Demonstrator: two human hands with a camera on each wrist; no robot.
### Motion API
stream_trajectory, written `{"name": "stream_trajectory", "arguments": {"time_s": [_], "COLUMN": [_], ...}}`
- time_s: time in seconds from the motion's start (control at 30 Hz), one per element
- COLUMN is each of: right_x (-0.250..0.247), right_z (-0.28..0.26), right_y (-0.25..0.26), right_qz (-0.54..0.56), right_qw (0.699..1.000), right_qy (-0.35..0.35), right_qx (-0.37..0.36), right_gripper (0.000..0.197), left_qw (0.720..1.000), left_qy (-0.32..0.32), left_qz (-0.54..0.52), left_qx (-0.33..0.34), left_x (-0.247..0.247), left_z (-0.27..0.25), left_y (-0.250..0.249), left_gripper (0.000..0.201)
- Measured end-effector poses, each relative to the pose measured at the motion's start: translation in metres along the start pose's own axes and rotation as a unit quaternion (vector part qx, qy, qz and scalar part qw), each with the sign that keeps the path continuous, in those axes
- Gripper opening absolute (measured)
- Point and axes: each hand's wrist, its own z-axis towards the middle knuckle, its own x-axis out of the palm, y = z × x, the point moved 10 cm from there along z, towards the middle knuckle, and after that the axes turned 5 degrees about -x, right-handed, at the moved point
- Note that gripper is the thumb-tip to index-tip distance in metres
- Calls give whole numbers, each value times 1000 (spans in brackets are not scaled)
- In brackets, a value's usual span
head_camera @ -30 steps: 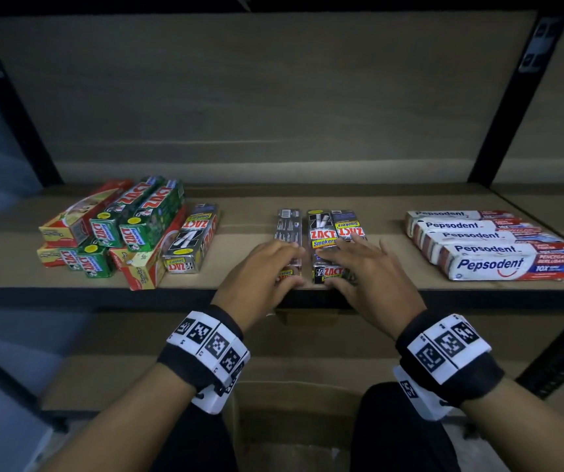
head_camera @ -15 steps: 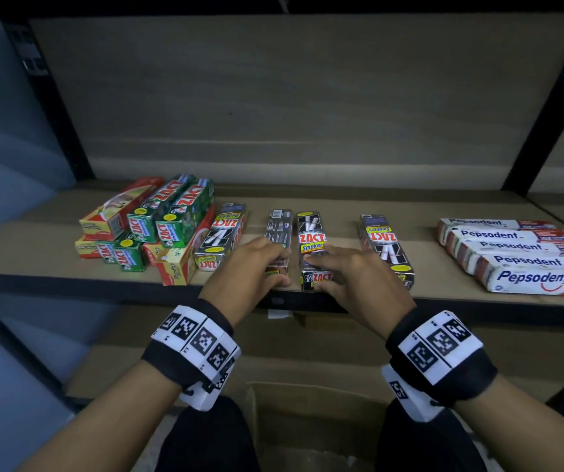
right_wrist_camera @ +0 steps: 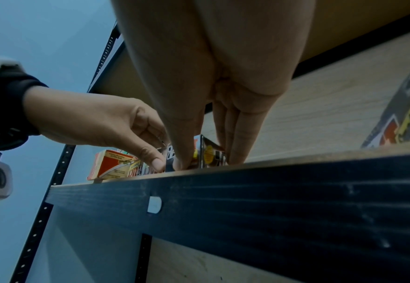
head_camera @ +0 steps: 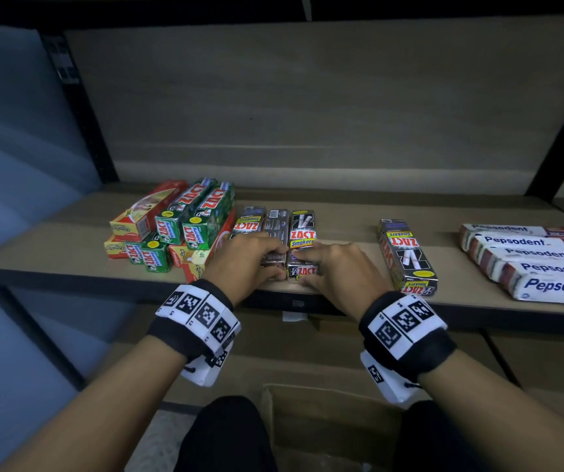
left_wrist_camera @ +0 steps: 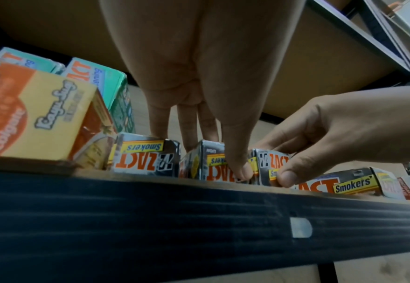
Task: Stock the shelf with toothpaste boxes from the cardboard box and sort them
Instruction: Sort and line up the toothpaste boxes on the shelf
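Observation:
Three black Zact Smokers boxes lie side by side on the shelf board (head_camera: 341, 229). My left hand (head_camera: 267, 264) grips the middle box (head_camera: 275, 226), thumb on its near end (left_wrist_camera: 215, 168), fingers over the top. My right hand (head_camera: 307, 267) holds the right box (head_camera: 302, 233) the same way, thumb at its front end (left_wrist_camera: 269, 166). The left box (head_camera: 247, 223) touches a Colgate and green Zact pile (head_camera: 178, 229). A fourth black Zact box (head_camera: 406, 257) lies apart to the right. The cardboard box (head_camera: 324, 420) sits below, between my knees.
White Pepsodent boxes (head_camera: 529, 264) are lined up at the far right of the shelf. Bare board shows between the gripped boxes and the lone black box. The black metal shelf rail (left_wrist_camera: 199, 220) runs just under my wrists. Black uprights (head_camera: 83, 114) frame the bay.
Both hands have slid their two black boxes leftward until they sit against the third black box by the pile. One black box stayed behind on the right.

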Motion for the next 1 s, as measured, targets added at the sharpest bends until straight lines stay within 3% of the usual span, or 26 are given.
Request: {"name": "stream_trajectory", "arguments": {"time_s": [0.2, 0.37, 0.63, 0.73, 0.8, 1.0], "right_x": [0, -13, -60, -72, -69, -61], "right_z": [-4, -16, -39, -54, -63, -57], "right_y": [5, 0, -73, -104, -119, -131], "right_qz": [-6, 12, -37, -117, -99, -18], "right_qw": [999, 1000, 993, 975, 969, 976], "right_qy": [21, 14, -47, -23, -2, -30], "right_qx": [-28, -23, 105, 187, 224, 216], "right_gripper": [57, 53, 67, 73, 76, 55], "left_qw": [1000, 994, 983, 981, 981, 984], "left_qy": [15, 74, 112, 128, 129, 117], "left_qz": [23, 80, 126, 122, 126, 98], "left_qx": [4, 15, 73, 78, 77, 92], "left_x": [-1, 3, 18, 18, 16, 15], "left_z": [-1, -2, -6, -4, -1, 0], "left_y": [-6, -14, -33, -40, -43, -55], "left_gripper": [41, 53, 78, 84, 82, 69]}}
